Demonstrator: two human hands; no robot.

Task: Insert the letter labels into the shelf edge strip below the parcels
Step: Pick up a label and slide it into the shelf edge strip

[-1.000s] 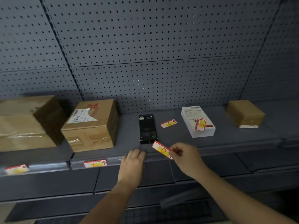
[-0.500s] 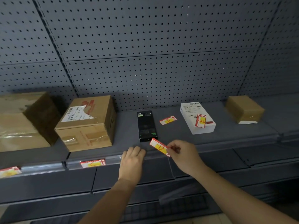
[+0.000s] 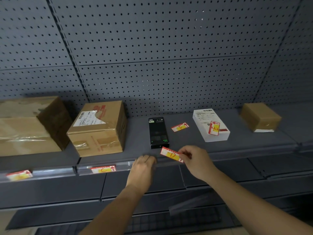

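Observation:
My right hand pinches a red-and-yellow label marked D just above the shelf edge strip, in front of the black box. My left hand rests on the strip just left of that label, its fingertips at the strip's top edge. Two labels sit in the strip: one marked C below the middle cardboard box, another at far left. A loose label lies on the shelf, and one more lies on the white parcel.
A large cardboard box stands at the far left and a small brown parcel at the right. Pegboard panels back the shelf. Lower grey shelves run below my arms.
My right hand has shifted the D label slightly, closer to the strip, while my left hand's fingers have curled a little over the strip's edge. The view has moved a bit.

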